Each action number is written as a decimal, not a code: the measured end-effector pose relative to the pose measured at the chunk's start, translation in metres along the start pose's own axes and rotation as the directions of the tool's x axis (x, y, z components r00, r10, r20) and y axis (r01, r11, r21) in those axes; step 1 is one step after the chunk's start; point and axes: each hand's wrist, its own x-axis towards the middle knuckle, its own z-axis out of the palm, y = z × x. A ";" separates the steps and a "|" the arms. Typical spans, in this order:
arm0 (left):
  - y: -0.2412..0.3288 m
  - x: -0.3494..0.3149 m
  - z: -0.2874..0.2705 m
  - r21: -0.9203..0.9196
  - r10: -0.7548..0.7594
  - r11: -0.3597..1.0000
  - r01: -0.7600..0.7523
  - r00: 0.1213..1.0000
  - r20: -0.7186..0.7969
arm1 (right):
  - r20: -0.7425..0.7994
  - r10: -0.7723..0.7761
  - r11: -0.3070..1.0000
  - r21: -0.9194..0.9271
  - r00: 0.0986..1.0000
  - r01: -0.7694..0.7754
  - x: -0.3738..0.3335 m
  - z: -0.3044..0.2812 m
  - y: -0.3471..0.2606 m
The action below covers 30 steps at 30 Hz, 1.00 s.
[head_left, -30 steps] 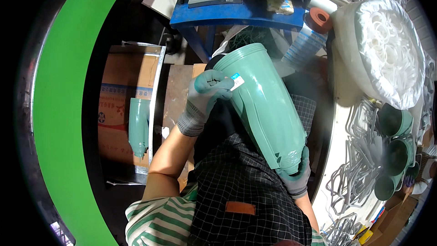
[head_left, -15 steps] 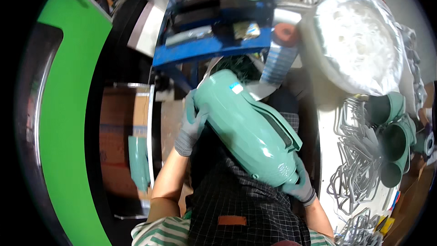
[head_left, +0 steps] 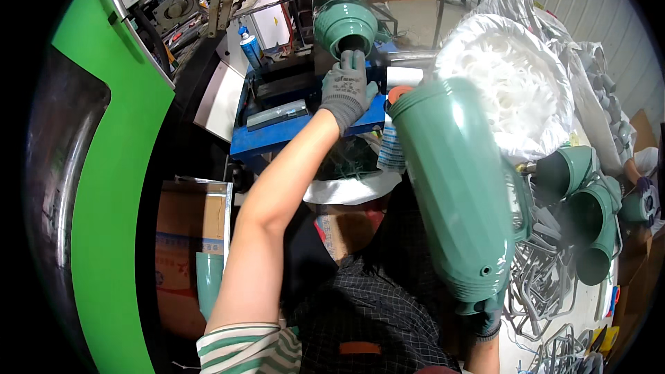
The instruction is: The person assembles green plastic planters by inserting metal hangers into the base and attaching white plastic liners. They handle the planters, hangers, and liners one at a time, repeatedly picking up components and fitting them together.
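My right hand (head_left: 488, 312), in a grey glove, grips the narrow lower end of a glossy green thermos jug body (head_left: 450, 180) with a handle on its right side. The jug body stands tilted in front of me to the right, its wide end away from me. My left hand (head_left: 346, 86), also gloved, stretches forward to a second green jug body (head_left: 346, 21) above the blue stand. Its fingers are extended at the dark round mouth of that piece, thumb apart; the fingertips are partly lost against the opening.
A white-lined tub of white plastic rings (head_left: 509, 76) stands at the right. Nearer are grey wire-like handles (head_left: 544, 284) and several green jug shells (head_left: 589, 215). The blue stand (head_left: 270, 135) bears a metal block. Left are a green panel (head_left: 111, 201) and cardboard box (head_left: 183, 270).
My left hand has let go of the first jug body and reached forward to the second. My right hand has swung the held jug body to the right and more upright.
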 end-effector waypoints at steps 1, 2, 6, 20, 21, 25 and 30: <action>0.010 0.002 -0.010 -0.050 0.016 0.999 -0.016 1.000 0.000 | -0.046 -0.028 0.999 -0.028 0.999 0.027 0.002 0.002 -0.011; 0.016 -0.009 -0.024 -0.092 0.027 0.995 -0.027 1.000 0.001 | -0.086 -0.053 0.997 -0.055 0.995 0.048 0.005 0.005 -0.022; 0.046 -0.115 -0.078 -0.051 0.268 0.959 -0.280 0.948 -0.173 | -0.173 -0.066 0.991 -0.123 0.983 0.045 0.018 0.024 -0.079; 0.018 -0.327 -0.143 -0.587 0.222 0.785 -0.199 0.974 -0.033 | 0.326 0.110 0.975 0.150 0.939 -0.166 0.247 0.261 -0.079; 0.016 -0.323 -0.145 -0.603 0.228 0.775 -0.187 0.974 -0.010 | 0.409 0.211 0.945 0.148 0.888 -0.293 0.266 0.280 -0.077; 0.011 -0.312 -0.143 -0.669 0.274 0.720 -0.185 0.961 0.029 | 0.439 0.219 0.918 0.211 0.871 -0.337 0.368 0.359 -0.052; 0.001 -0.319 -0.138 -0.659 0.269 0.734 -0.167 0.961 0.057 | 0.545 0.039 0.728 0.559 0.838 -0.398 0.429 0.396 -0.023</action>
